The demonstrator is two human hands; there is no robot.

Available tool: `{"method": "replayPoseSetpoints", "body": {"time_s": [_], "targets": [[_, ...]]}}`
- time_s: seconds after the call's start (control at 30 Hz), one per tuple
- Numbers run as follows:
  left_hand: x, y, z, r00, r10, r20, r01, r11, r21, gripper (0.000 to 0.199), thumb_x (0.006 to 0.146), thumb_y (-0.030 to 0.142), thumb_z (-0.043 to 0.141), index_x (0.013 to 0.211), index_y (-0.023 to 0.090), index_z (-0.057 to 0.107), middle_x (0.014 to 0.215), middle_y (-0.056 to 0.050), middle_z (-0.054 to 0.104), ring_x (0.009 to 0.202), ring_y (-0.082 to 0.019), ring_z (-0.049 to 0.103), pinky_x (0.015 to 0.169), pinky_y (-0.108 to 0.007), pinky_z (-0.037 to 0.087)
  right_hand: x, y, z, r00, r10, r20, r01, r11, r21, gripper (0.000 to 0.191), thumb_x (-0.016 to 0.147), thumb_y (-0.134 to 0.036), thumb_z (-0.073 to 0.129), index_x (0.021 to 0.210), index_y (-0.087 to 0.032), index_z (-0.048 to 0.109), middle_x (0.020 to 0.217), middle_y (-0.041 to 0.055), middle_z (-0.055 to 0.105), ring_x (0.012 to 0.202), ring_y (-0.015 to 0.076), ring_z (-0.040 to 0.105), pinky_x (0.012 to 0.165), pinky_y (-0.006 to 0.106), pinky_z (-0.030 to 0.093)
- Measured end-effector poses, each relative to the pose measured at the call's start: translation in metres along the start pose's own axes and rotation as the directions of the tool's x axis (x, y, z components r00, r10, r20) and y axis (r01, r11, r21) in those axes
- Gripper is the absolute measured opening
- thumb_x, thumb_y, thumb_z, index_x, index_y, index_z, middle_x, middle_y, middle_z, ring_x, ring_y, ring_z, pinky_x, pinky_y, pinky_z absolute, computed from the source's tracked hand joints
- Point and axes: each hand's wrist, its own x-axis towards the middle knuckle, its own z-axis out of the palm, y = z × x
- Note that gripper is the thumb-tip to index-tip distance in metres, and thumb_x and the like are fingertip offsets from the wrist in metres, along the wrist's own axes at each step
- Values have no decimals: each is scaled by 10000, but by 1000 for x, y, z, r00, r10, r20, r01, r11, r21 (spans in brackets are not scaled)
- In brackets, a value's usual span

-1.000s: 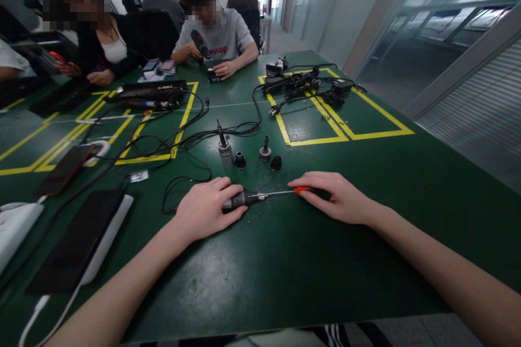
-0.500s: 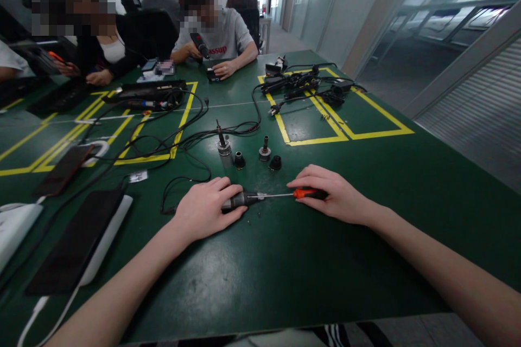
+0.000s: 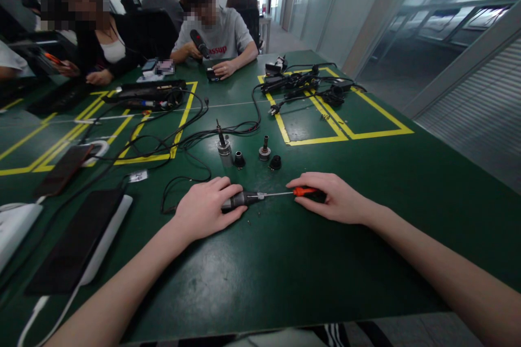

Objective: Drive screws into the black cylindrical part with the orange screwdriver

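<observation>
My left hand (image 3: 207, 206) is wrapped over a dark cylindrical tool body (image 3: 236, 201) with a tapered nose, pressing it to the green table. A cable runs out on that hand's left side. In my right hand (image 3: 325, 195) is a screwdriver (image 3: 303, 192) with an orange and black handle, held between thumb and fingers. Its thin shaft lies level and its tip meets the nose of the tool body. Two tiny screws (image 3: 259, 214) lie just in front. Behind stand a silver motor-like part (image 3: 224, 153), a small metal fitting with a stem (image 3: 264, 150) and two black caps (image 3: 275, 162).
On the left lie a black phone (image 3: 75, 238), a white power strip (image 3: 18, 227) and several cables. A black tool case (image 3: 148, 92) sits farther back. Tangled black cords (image 3: 301, 84) lie near yellow tape. Across the table a co-worker (image 3: 222, 32) holds a power tool.
My right hand has turned slightly around the screwdriver, and its fingers sit a little lower. My left hand and the tool body have stayed in place.
</observation>
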Motion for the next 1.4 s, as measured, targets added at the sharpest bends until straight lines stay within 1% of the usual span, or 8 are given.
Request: {"method": "replayPoseSetpoints", "body": {"time_s": [0.1,0.27,0.53,0.73,0.97,1.13,1.27,1.4], "targets": [[0,1,0,1000,-3,4,3,1000,-3,302,973,436,629,1180,231,709,1026,-36,712,856,-200,696,700,-301,556,1,1,-1,997,-56,-51,55,998,-14,203,998,-211,590,1164,-181,702,933,77,736,829,213,691,727,341,567],[-1,1,-1,1000,-1,-1,1,1000,-10,297,976,431,621,1174,228,710,1020,-41,710,867,-202,698,698,-301,557,1,6,1,981,-121,-153,119,993,-20,198,992,-207,633,1177,-213,704,1015,88,750,923,236,704,804,389,592],[0,1,-2,1000,0,-2,0,1000,-12,294,974,431,628,1168,225,709,1010,-40,710,848,-204,700,672,-298,546,-1,2,1,995,-45,-84,46,999,13,256,983,-228,625,1233,-211,679,1051,86,715,884,205,720,761,336,606],[-1,1,-2,1000,-2,-1,2,1000,-11,283,969,415,636,1166,227,710,1015,-41,710,860,-201,700,695,-295,551,1,1,-2,999,-43,-21,43,999,-7,263,1028,-214,537,1239,-201,693,937,68,732,826,201,693,729,330,565],[0,1,-2,1000,-1,8,2,1000,-12,277,971,408,634,1168,227,707,1013,-38,708,861,-202,696,700,-298,550,0,6,1,997,-65,-31,64,998,-22,253,983,-196,625,1229,-213,680,1022,87,726,928,229,701,787,363,591],[-1,1,-2,1000,-2,6,2,1000,-9,288,977,418,624,1176,226,705,1030,-42,709,869,-205,700,693,-301,551,3,8,5,996,-26,-87,18,996,-93,219,974,-214,632,1186,-204,682,1002,82,713,861,219,711,741,343,593],[-1,0,-2,1000,-7,-6,7,1000,-4,279,969,413,629,1166,231,707,1020,-38,710,870,-198,702,706,-291,553,4,9,6,997,17,-72,-28,988,-151,204,971,-242,645,1167,-217,696,987,71,759,842,220,740,739,338,596],[0,0,-1,1000,-5,-11,5,1000,-3,281,964,413,634,1165,230,708,1018,-37,712,873,-198,703,708,-290,555,5,8,6,997,40,-59,-50,983,-179,130,965,-240,642,1055,-210,731,929,62,770,813,216,739,708,324,585]]}}
